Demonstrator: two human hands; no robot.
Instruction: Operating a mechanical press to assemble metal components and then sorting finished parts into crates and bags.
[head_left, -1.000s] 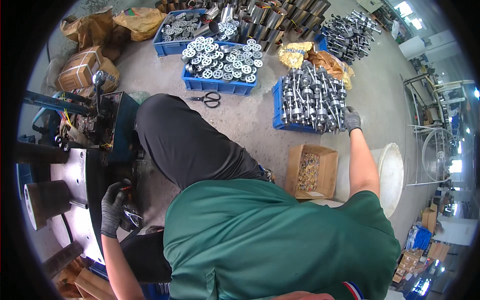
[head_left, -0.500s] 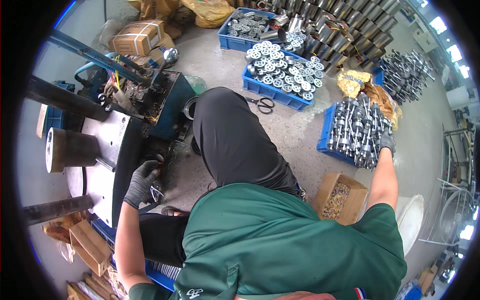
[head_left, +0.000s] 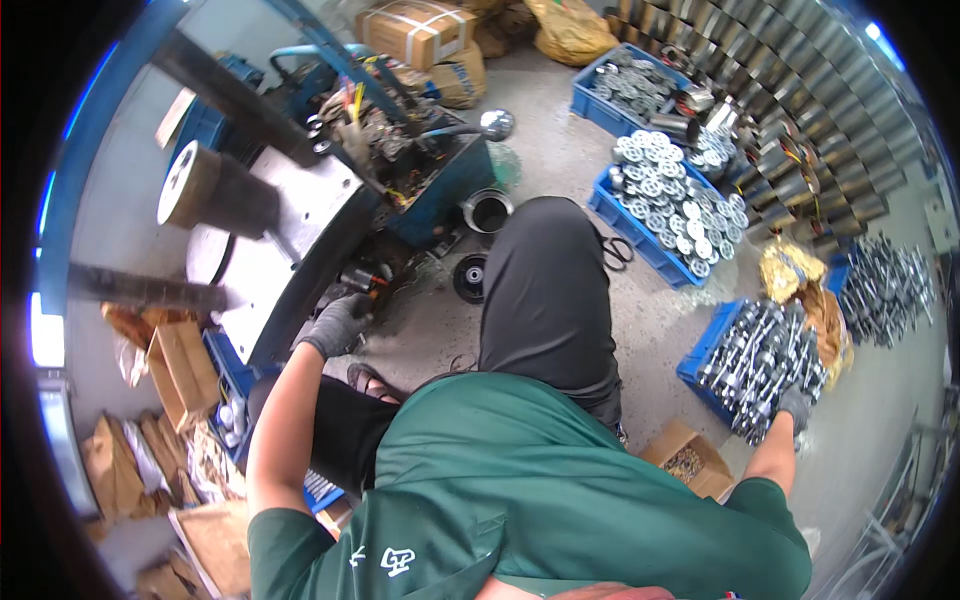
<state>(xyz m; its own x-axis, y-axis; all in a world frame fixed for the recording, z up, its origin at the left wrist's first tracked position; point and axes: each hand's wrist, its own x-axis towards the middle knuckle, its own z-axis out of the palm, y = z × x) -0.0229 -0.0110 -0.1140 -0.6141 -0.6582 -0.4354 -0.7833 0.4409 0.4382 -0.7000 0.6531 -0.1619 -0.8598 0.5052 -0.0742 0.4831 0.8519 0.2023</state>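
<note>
My left hand (head_left: 340, 323), in a grey glove, is down beside the press table (head_left: 262, 325). Its fingers are curled, and whatever they close on is hidden. Just beyond them lies a dark cylindrical part with some orange (head_left: 364, 278). Off to the right, my right hand (head_left: 795, 405), gloved too, grips at the near right edge of a heap of metal rotors with shafts (head_left: 755, 355). Its fingers are closed round a rotor's end, partly hidden by the heap. A blue crate (head_left: 703, 352) holds these rotors.
Blue crates of round slotted end covers (head_left: 680, 205) and grey metal parts (head_left: 635, 85) stand ahead, near stacked metal cylinders (head_left: 830, 130). Scissors (head_left: 618, 253), a ring-shaped part (head_left: 470, 277) and a carton of small pieces (head_left: 690, 460) are on the floor. A steel press column (head_left: 235, 100) rises left.
The whole view has swung, so the surroundings sit further right. My left hand stays low by the press table, its fingers still curled. My right hand remains at the rotor heap.
</note>
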